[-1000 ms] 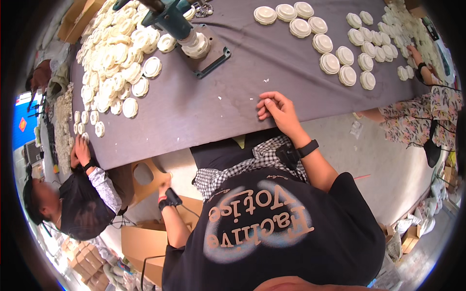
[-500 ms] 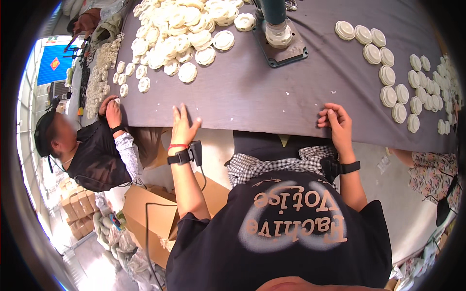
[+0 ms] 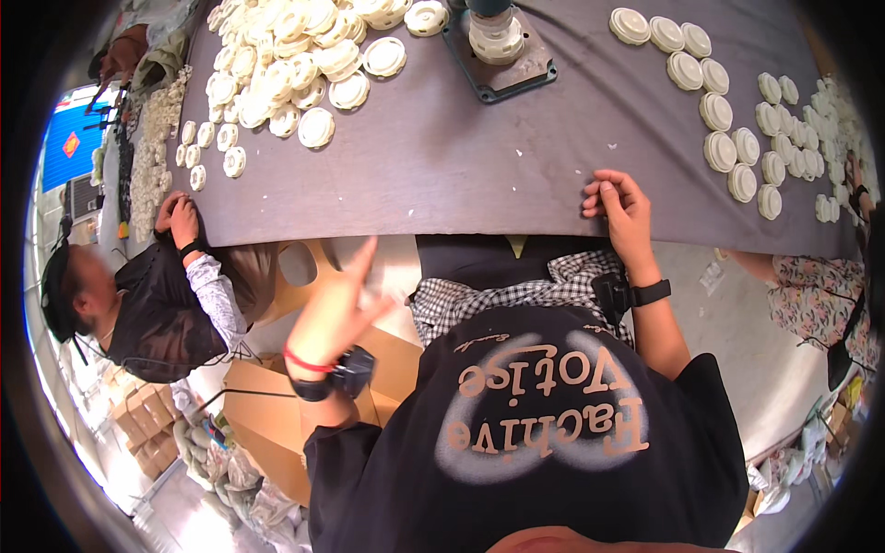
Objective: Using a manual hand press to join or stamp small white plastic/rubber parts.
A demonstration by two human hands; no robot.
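Note:
My left hand point(image 3: 334, 309) is lifted off the table, over the gap in front of its edge. It is blurred by motion, but its fingers are spread with nothing in them. At the table's front edge rests my right hand point(image 3: 624, 207), empty, its fingers loosely bent and slightly apart. The grey-covered table point(image 3: 415, 175) lies ahead of both hands. On it stands a dark green press-like tool point(image 3: 514, 81) with a square base and a cream disc-shaped part point(image 3: 496, 41) under its head. Small white scraps point(image 3: 518, 152) dot the cloth near my right hand.
A heap of cream round plastic parts point(image 3: 286, 69) covers the far left. More round parts point(image 3: 714, 112) lie in rows at the right. Another person point(image 3: 152, 309) sits at the left table edge. Below my left arm stands an open cardboard box point(image 3: 263, 396).
My left hand has drawn back from the table edge toward my body. My right hand stays at the edge. The whole view has shifted slightly, moving the table contents left and up.

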